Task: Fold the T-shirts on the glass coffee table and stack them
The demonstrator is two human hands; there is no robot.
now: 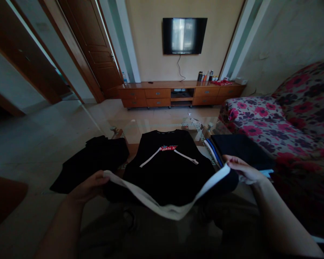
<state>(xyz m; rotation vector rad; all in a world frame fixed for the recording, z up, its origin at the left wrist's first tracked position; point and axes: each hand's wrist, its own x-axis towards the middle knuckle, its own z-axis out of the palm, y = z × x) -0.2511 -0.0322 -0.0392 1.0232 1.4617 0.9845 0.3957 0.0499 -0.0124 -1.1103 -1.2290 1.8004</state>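
A black shirt [167,172] lies across the glass table, its neckline at the far side. On its chest are a red print with white letters and two slanting white strips. Its white hem [175,212] sags in a curve towards me between my hands. My left hand [93,183] pinches the hem's left end, and my right hand [244,169] pinches its right end. Left of the shirt is a heap of black cloth [97,154]. Beside my right hand is a stack of folded clothes [240,149], dark on top with white and blue edges.
The glass table [135,124] has a patterned border. To the right stands a flowered sofa [261,115]. Beyond are a low wooden cabinet [158,95] with bottles on it and a wall television [184,36]. A brown rounded object [5,198] is at the left edge.
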